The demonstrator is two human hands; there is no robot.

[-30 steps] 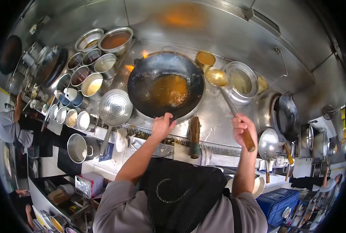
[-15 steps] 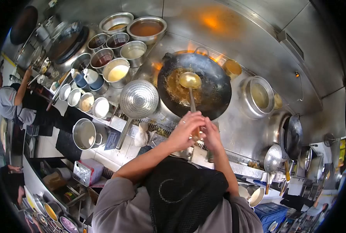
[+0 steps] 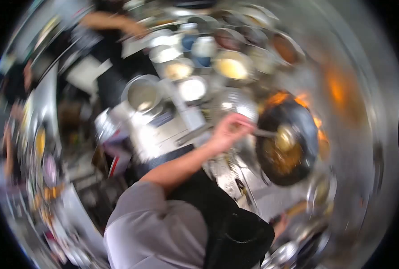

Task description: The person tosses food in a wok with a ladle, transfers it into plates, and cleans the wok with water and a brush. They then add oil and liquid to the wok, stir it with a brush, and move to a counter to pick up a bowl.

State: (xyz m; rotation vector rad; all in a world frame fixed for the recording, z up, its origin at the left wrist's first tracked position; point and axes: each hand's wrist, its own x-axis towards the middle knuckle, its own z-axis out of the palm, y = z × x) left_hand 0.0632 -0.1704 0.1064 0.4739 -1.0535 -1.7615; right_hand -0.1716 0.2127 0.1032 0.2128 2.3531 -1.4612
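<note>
My left hand [image 3: 230, 131] is closed round the end of a ladle [image 3: 286, 138] handle. The ladle's bowl is over the black wok [image 3: 293, 114], above brown liquid [image 3: 283, 160] in it. My right hand [image 3: 280, 226] is low on the right, partly hidden behind the dark cap on my head and blurred. A light-brown, handle-like piece [image 3: 296, 209] is beside it; whether the fingers grip it I cannot make out.
Flames [image 3: 319, 122] rise along the wok's far rim. A perforated strainer [image 3: 235, 105] lies left of the wok. Beyond are a pot of yellow liquid [image 3: 233, 67], a white-filled bowl [image 3: 192, 88] and squeeze bottles [image 3: 204, 49]. A co-worker's arm [image 3: 114, 23] is at upper left.
The view has swung left and blurred. My right hand has left the ladle handle and moved away to the right; my left hand still holds the ladle over the wok.
</note>
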